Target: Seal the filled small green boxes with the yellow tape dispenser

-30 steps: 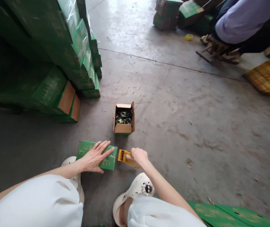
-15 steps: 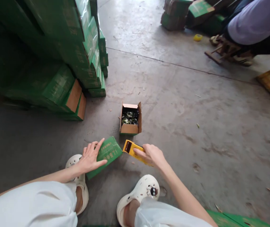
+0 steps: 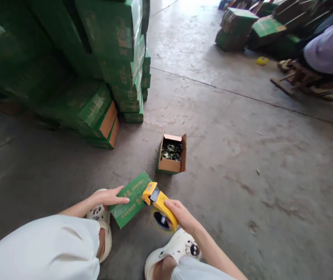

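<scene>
A closed green cardboard box [image 3: 127, 208] with printed lettering is between my feet, its left side gripped by my left hand [image 3: 111, 196]. My right hand [image 3: 181, 216] is wrapped round the handle of a yellow tape dispenser [image 3: 164, 201], with a roll of tape hanging below it. The dispenser's head is at the right end of the box top; whether it touches cannot be made out. Just beyond, an open carton [image 3: 169, 166] stands on the floor with its flaps up, holding several dark, shiny wrapped items [image 3: 170, 151].
Stacked green boxes [image 3: 122, 76] rise on the left, with lower ones [image 3: 93, 111] beside them. At upper right a person in a lilac top [image 3: 331, 52] sits on a low wooden stool [image 3: 284, 83]. Near them are a yellow tape roll [image 3: 262, 60] and more boxes [image 3: 236, 23].
The dispenser has turned and moved onto the box's right end, showing its tape roll. My left hand has drawn back to the box's left side. The box shows more of its top and lettering.
</scene>
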{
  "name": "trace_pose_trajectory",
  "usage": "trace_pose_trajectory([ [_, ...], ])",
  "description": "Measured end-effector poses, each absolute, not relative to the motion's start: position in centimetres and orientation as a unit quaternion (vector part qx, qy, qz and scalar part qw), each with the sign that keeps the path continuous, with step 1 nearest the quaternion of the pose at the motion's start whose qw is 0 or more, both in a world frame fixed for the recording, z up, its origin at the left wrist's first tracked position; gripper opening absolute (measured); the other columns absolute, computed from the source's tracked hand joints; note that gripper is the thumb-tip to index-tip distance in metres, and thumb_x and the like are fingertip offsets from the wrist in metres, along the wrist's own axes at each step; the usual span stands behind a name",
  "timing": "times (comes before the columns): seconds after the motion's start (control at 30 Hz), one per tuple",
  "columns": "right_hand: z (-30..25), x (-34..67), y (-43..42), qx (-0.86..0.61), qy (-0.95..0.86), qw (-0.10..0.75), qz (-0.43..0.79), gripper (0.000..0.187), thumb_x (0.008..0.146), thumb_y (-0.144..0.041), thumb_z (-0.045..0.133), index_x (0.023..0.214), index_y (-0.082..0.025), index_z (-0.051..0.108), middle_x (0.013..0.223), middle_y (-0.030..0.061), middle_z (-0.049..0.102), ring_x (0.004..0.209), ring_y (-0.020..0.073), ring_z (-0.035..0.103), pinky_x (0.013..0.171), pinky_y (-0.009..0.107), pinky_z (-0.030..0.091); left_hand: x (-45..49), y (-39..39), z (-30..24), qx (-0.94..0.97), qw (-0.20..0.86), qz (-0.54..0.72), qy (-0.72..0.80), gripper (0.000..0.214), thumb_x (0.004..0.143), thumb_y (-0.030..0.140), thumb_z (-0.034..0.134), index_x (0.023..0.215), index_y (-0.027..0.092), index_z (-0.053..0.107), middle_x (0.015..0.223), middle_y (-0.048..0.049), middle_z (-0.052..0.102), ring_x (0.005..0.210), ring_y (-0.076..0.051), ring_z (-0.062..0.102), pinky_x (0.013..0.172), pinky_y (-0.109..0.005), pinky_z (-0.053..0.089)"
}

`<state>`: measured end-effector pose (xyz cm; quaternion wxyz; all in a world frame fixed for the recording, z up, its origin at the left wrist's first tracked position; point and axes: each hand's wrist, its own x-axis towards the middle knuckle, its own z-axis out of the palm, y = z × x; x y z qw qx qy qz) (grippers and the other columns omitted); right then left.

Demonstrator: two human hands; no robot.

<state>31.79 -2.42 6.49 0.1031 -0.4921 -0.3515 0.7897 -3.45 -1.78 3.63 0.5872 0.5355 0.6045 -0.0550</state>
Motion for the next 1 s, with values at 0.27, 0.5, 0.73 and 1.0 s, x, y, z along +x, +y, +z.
trace_pose_trajectory([
  [0.27, 5.3, 30.6, -0.3, -0.476, -0.369, 0.135, 0.786, 0.072, 0.074, -0.087, 0.068, 0.077, -0.016, 0.061, 0.048, -0.0024, 0.057, 0.037, 0.0103, 0.05, 0.039, 0.02, 0.037, -0.4, -2.8, 2.8, 0.477, 0.649, -0.022, 0.592, 0.095, 0.088, 0.082, 0.048, 0.162, 0.025, 0.031, 0.153, -0.0187, 0.056, 0.117, -0.033, 0.071, 0.075, -0.043, 0.065],
  [0.5, 9.7, 33.3, 0.6, -0.453, -0.415, 0.115, 0.781, 0.068, 0.076, -0.079, 0.075, 0.091, -0.012, 0.071, 0.066, 0.0015, 0.065, 0.05, 0.0094, 0.052, 0.046, 0.019, 0.04, -0.9, 3.0, 6.5, 0.472, 0.641, 0.076, 0.6, 0.082, 0.089, 0.085, 0.042, 0.128, 0.017, 0.069, 0.129, -0.015, 0.072, 0.118, -0.032, 0.071, 0.095, -0.04, 0.058],
  [0.73, 17.2, 33.1, 4.6, -0.433, -0.486, 0.044, 0.758, 0.062, 0.081, -0.071, 0.076, 0.094, -0.011, 0.072, 0.073, 0.0025, 0.067, 0.057, 0.0105, 0.053, 0.049, 0.019, 0.038, -0.9, 7.0, 16.6, 0.337, 0.837, 0.011, 0.43, 0.05, 0.08, 0.052, 0.082, 0.118, 0.02, 0.073, 0.129, -0.0115, 0.074, 0.113, -0.028, 0.072, 0.085, -0.038, 0.06],
  [1.0, 23.2, 31.2, 5.4, -0.478, -0.548, 0.077, 0.682, 0.063, 0.077, -0.077, 0.074, 0.085, -0.015, 0.069, 0.068, 0.0005, 0.065, 0.054, 0.0111, 0.053, 0.047, 0.02, 0.041, 1.6, 6.8, 19.3, 0.301, 0.849, 0.114, 0.418, 0.041, 0.074, 0.041, 0.086, 0.106, 0.016, 0.076, 0.115, -0.0119, 0.077, 0.101, -0.023, 0.073, 0.085, -0.034, 0.06],
])
